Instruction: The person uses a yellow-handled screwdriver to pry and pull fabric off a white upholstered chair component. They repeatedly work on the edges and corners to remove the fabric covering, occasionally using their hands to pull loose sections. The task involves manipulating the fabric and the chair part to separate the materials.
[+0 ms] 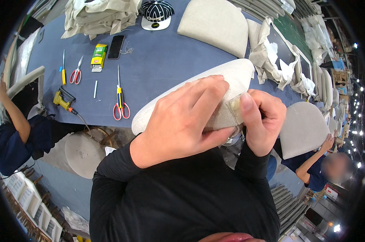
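Both hands — seat cushion's edge

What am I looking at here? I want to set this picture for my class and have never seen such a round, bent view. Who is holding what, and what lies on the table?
There is no machine: a camera worn on a person's head looks down at their own two hands, and its wide lens bends straight edges. The left hand and right hand grip a cushion-shaped pad wrapped in pale cloth, the fingers pinching the cloth at its edge. Behind lies a blue table with red-handled scissors, a yellow staple gun, a dark phone, a cap and folded cloth. Other people work at both sides.
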Demonstrator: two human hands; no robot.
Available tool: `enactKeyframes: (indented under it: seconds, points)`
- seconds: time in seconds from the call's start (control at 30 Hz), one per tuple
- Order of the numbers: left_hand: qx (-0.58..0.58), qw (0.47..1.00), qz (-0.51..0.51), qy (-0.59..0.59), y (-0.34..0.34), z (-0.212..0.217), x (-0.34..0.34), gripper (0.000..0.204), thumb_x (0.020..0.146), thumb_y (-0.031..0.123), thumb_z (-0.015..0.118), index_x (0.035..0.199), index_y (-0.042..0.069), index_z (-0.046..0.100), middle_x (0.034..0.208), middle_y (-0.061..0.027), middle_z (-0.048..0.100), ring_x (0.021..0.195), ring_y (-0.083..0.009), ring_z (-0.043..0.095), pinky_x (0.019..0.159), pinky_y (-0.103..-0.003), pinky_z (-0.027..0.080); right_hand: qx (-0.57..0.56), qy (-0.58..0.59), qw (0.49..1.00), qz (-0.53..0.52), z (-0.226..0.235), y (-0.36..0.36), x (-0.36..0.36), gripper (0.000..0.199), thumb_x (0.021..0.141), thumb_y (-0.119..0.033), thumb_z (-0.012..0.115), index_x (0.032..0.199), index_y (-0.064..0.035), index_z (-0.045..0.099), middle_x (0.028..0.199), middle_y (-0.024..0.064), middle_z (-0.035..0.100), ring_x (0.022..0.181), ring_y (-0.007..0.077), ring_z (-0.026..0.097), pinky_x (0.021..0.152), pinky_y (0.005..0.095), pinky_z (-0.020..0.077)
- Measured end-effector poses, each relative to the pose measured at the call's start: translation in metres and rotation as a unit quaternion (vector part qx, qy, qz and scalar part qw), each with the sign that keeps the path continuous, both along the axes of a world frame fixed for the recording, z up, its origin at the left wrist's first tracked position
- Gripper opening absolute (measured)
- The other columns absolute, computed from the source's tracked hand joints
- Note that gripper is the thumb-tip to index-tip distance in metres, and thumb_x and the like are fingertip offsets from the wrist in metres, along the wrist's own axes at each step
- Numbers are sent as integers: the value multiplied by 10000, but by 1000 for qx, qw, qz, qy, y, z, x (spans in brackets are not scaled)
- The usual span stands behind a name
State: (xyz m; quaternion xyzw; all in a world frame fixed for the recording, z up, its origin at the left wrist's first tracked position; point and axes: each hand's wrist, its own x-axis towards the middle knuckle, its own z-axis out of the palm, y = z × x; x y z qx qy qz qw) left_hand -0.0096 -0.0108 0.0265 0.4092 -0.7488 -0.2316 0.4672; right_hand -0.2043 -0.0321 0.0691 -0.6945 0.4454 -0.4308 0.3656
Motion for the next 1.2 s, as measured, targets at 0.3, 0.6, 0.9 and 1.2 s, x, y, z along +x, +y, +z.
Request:
enactKeyframes:
  seconds: [0.3,0.6,0.9,1.2]
  points:
    - [-39,999,-10,9,-5,-4,0,655,804,279,876,1329,-17,619,1249,-253,712,1090,-431,736,920,-434,609,-6,-11,1000,10,-5,-1,-2,417,1020,-141,715,655,-23,553,573,5,529,509,64,430,491,277,294]
    - [-48,999,1,-22,-2,-6,0,700,827,388,895,1310,-38,619,1220,-252,717,1069,-422,743,904,-444,612,4,-27,1000,5,-8,-2,0,408,999,-112,725,653,-20,528,584,0,500,529,63,396,499,286,271]
    - [-25,1000,3,10,-2,-1,0,748,713,284,921,1323,-34,627,1248,-230,721,1098,-417,743,926,-427,607,8,-4,1000,12,-4,-1,-2,393,951,-88,737,634,-18,515,555,4,470,510,78,373,496,303,260]
    - [-17,1000,5,4,3,-3,-4,724,686,194,915,1315,-29,636,1242,-226,724,1098,-410,744,921,-424,610,-13,14,1000,12,-3,3,-6,365,918,-82,755,626,-17,546,552,20,483,490,99,390,488,310,264]
